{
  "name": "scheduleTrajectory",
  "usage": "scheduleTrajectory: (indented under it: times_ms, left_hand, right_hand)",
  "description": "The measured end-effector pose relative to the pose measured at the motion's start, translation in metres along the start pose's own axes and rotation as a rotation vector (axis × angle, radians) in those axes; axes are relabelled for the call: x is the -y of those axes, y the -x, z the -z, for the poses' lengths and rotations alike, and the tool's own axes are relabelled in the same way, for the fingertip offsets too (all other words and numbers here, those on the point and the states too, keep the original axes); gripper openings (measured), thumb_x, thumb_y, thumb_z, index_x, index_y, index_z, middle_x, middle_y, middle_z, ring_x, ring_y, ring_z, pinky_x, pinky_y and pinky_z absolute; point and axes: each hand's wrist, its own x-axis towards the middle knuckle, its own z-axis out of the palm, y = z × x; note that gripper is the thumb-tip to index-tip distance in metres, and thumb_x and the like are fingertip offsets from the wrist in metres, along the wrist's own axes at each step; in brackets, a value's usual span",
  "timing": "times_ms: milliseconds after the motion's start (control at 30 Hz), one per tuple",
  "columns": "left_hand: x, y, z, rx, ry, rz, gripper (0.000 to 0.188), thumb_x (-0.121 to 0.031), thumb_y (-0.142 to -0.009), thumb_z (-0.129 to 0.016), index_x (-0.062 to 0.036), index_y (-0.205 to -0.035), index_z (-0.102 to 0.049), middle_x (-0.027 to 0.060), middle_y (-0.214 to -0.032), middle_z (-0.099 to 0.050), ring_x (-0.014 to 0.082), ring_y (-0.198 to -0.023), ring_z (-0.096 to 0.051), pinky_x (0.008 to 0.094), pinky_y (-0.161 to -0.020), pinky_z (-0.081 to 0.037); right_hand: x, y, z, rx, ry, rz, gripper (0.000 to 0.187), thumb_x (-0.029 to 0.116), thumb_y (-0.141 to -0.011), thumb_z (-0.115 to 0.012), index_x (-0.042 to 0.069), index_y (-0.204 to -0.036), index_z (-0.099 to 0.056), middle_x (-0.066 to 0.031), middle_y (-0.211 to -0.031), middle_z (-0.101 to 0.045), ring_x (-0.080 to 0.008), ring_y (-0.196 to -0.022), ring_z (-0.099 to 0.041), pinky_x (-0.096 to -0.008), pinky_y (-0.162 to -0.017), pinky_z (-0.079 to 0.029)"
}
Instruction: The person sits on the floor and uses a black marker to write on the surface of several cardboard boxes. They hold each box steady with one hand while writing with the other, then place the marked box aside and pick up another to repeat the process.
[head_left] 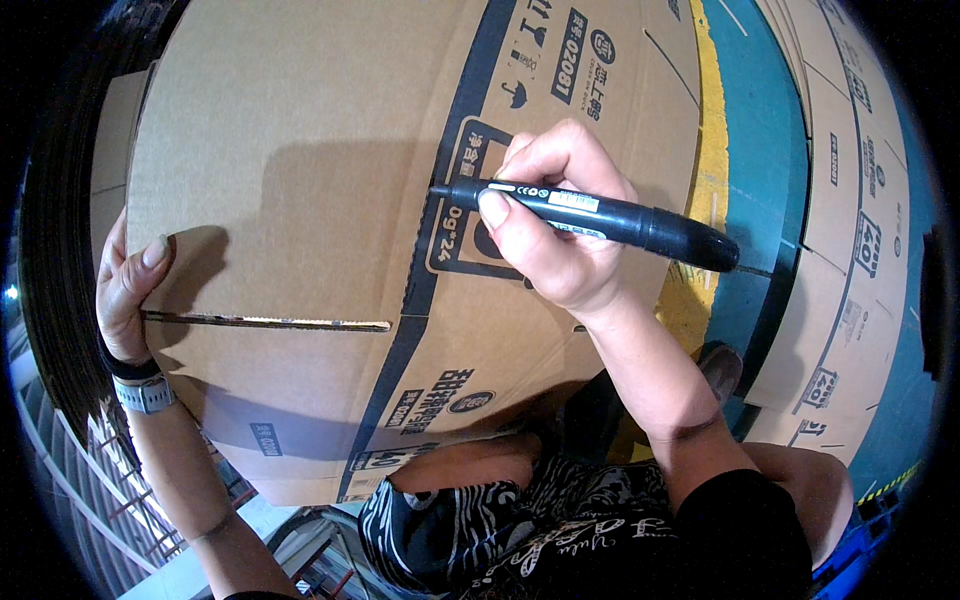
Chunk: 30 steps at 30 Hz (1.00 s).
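A large flat brown cardboard box sheet (300,110) spreads out in front of me, with a dark printed band, printed symbols and a cut slot between its flaps. My right hand (575,225) grips a thick black marker pen (690,240), thumb and fingers closed round its barrel. The pen's tip points left and meets the dark band beside a printed frame; whether it touches the board I cannot tell. At the left edge of the sheet, my left hand (130,285) is closed on the board near the slot, thumb on top and fingers mostly hidden behind the edge.
More printed cardboard sheets (850,260) lie on the right. Between them and my sheet runs a green floor (755,75) with a yellow stripe (712,130). Dark stacked board edges (60,270) rise at far left. A blue crate (885,545) sits at lower right.
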Motion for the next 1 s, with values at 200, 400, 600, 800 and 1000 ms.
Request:
scheduleTrajectory:
  times_ms: [200, 400, 600, 800, 1000]
  left_hand:
    - [0.003, -0.002, 0.011, -0.008, -0.035, 0.001, 0.058, -0.015, -0.07, -0.066, 0.0039, -0.118, -0.038, 0.0108, -0.098, -0.056, 0.0152, -0.086, -0.055, 0.0273, -0.078, -0.044]
    - [0.003, 0.0, 0.005, -0.018, 0.021, -0.036, 0.06, -0.015, -0.069, -0.067, 0.0034, -0.118, -0.037, 0.0118, -0.1, -0.055, 0.0166, -0.087, -0.055, 0.0283, -0.078, -0.044]
    - [-0.001, 0.004, -0.001, -0.036, 0.016, -0.021, 0.062, -0.016, -0.068, -0.067, 0.003, -0.119, -0.037, 0.0125, -0.1, -0.055, 0.0175, -0.086, -0.056, 0.0291, -0.079, -0.045]
    - [-0.002, 0.003, -0.005, -0.025, 0.038, -0.03, 0.061, -0.015, -0.069, -0.067, 0.0034, -0.119, -0.037, 0.013, -0.099, -0.055, 0.0175, -0.086, -0.056, 0.0292, -0.078, -0.045]
    - [-0.002, 0.004, -0.002, -0.013, 0.021, -0.03, 0.061, -0.015, -0.07, -0.066, 0.0034, -0.119, -0.037, 0.0128, -0.099, -0.055, 0.0171, -0.085, -0.056, 0.0286, -0.077, -0.046]
  right_hand:
    - [0.001, 0.001, -0.001, 0.009, 0.017, 0.015, 0.011, 0.004, -0.071, -0.056, 0.004, -0.073, -0.045, -0.0007, -0.055, -0.047, -0.0033, -0.045, -0.041, -0.0156, -0.041, -0.033]
    - [0.005, 0.003, -0.002, 0.022, 0.018, -0.009, 0.011, 0.004, -0.071, -0.055, 0.004, -0.072, -0.045, -0.0011, -0.054, -0.047, -0.0038, -0.045, -0.043, -0.0154, -0.042, -0.033]
    - [0.005, 0.005, -0.004, 0.027, -0.001, -0.001, 0.01, 0.004, -0.071, -0.055, 0.004, -0.072, -0.045, -0.0012, -0.054, -0.047, -0.0039, -0.045, -0.043, -0.0154, -0.042, -0.034]
    - [0.005, 0.004, -0.004, 0.006, -0.016, -0.024, 0.01, 0.003, -0.071, -0.055, 0.004, -0.073, -0.045, -0.0012, -0.056, -0.047, -0.0035, -0.047, -0.043, -0.0156, -0.042, -0.033]
    - [0.004, 0.003, -0.003, 0.004, -0.009, -0.007, 0.011, 0.003, -0.071, -0.056, 0.004, -0.073, -0.045, -0.0007, -0.055, -0.046, -0.0033, -0.046, -0.041, -0.0158, -0.042, -0.032]
